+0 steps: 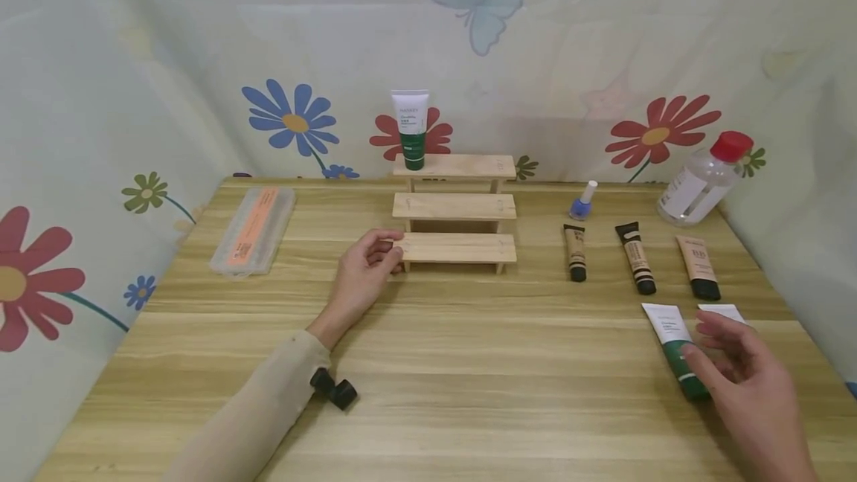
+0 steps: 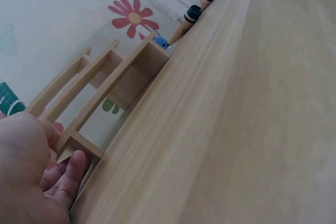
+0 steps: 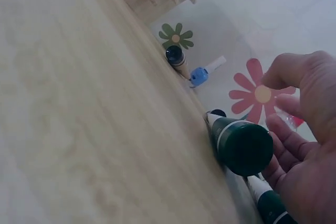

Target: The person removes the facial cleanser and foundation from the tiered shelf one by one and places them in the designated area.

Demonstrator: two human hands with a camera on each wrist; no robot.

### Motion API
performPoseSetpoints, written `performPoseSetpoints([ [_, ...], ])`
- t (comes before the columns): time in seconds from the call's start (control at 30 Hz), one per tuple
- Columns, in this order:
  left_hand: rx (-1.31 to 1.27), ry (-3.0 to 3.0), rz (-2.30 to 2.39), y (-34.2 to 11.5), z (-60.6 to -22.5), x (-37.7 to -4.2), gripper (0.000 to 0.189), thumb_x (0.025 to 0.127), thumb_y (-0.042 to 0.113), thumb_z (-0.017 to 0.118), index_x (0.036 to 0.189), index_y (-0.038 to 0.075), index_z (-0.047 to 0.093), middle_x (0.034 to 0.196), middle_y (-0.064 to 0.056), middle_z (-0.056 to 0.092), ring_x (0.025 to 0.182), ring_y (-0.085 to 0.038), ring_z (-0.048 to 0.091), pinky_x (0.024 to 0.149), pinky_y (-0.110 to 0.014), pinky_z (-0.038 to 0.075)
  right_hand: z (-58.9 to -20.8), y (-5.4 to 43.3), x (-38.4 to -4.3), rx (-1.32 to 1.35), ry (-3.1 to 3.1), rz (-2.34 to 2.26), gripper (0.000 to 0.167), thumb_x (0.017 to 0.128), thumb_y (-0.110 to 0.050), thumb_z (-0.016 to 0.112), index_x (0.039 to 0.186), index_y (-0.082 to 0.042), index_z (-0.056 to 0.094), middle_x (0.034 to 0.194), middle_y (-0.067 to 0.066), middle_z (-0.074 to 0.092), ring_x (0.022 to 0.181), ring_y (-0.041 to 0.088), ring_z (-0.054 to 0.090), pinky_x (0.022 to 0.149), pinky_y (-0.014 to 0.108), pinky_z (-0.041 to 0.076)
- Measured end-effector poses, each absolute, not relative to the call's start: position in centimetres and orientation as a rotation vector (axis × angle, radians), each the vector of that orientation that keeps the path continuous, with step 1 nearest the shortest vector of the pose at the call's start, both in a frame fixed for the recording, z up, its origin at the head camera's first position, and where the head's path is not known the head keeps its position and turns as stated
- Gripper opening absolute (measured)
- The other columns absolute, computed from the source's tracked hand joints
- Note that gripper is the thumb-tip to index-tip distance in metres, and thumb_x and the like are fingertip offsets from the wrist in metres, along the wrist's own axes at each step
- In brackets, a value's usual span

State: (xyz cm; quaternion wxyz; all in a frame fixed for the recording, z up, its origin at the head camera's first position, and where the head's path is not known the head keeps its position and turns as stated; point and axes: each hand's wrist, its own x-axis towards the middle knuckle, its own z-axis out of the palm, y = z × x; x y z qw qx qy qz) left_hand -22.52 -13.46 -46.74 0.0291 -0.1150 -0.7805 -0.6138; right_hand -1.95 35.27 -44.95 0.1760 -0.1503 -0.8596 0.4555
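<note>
A three-step wooden display stand (image 1: 454, 206) stands at the back middle of the table. My left hand (image 1: 364, 268) holds the left end of its lowest step, with the thumb on top and other fingers at the leg, as the left wrist view shows. Upright on the top step is a white and green squeeze tube (image 1: 412, 130). My right hand (image 1: 753, 378) hovers at the right over two similar tubes, fingers spread and bent loosely. The nearer green and white tube (image 3: 244, 148) lies by its fingers; the second tube (image 1: 726, 312) is mostly hidden behind the hand.
Three beige and black tubes lie in a row at the right, among them one squeeze tube (image 1: 636, 259). Behind them stand a blue nail polish bottle (image 1: 581, 207) and a red-capped clear bottle (image 1: 699, 183). A clear plastic case (image 1: 254, 231) lies at the left.
</note>
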Motion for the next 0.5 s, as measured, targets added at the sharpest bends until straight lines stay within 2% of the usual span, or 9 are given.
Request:
performPoseSetpoints([
  [0.17, -0.355, -2.401, -1.895, -13.5, -46.6, -22.6, 0.023, 0.111, 0.018, 0.072, 0.133, 0.012, 0.076, 0.113, -0.018, 0.074, 0.097, -0.033, 0.076, 0.084, -0.034, 0.069, -43.3, 34.8, -3.0, -0.499, -2.191, 1.543, 0.053, 0.102, 0.002, 0.078, 0.152, -0.012, 0.066, 0.128, -0.012, 0.068, 0.115, 0.000, 0.065, 0.091, 0.001, 0.051],
  [0.33, -0.355, -2.394, -1.909, -13.4, -46.6, -22.6, 0.023, 0.111, 0.017, 0.072, 0.133, 0.011, 0.076, 0.113, -0.019, 0.074, 0.097, -0.036, 0.076, 0.084, -0.035, 0.069, -41.9, 34.5, -4.4, -0.309, -1.897, 1.846, 0.059, 0.099, 0.015, 0.073, 0.153, -0.008, 0.063, 0.133, -0.002, 0.071, 0.120, 0.007, 0.069, 0.096, 0.006, 0.056],
  [0.5, -0.341, -2.407, -1.902, -13.3, -46.7, -22.5, 0.026, 0.112, 0.016, 0.071, 0.136, 0.008, 0.074, 0.116, -0.020, 0.073, 0.100, -0.037, 0.076, 0.086, -0.037, 0.069, -40.0, 33.3, -6.6, -0.124, -1.981, 1.831, 0.066, 0.102, 0.006, 0.076, 0.161, -0.011, 0.054, 0.147, 0.004, 0.064, 0.129, 0.013, 0.065, 0.096, 0.009, 0.058],
])
